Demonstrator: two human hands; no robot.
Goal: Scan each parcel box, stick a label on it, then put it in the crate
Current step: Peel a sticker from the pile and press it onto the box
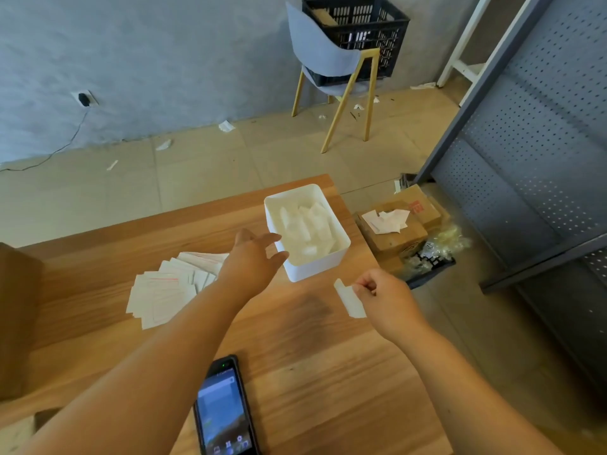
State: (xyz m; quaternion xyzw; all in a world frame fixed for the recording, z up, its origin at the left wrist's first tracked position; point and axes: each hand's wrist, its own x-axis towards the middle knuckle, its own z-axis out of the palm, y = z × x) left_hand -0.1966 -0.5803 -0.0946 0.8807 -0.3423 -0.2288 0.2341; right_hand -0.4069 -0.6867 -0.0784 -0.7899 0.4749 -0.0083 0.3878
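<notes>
Right hand (387,297) pinches a small white paper strip (349,300) between thumb and fingertips, right over the right-hand edge of the wooden table (295,356). Left hand (253,261) is stretched forward, fingers straight and spread, holding nothing, at the near-left corner of the white rectangular plastic bin (312,270) of crumpled white scraps; contact, can't tell. Under that left wrist and out to its left is a fanned pile of white printed labels (164,297). Between the forearms, nearer the body, the black handheld scanner (223,412) lies screen up, with bare wood on either side. Far left of the left arm sits a brown cardboard parcel box (16,323), cut by the frame. Well beyond both hands, the black plastic crate (387,31) sits on a blue chair (325,54), open floor between. Right of the right hand, below the table edge, are cardboard boxes on the floor (397,238), then a grey perforated metal shelf (532,159).
</notes>
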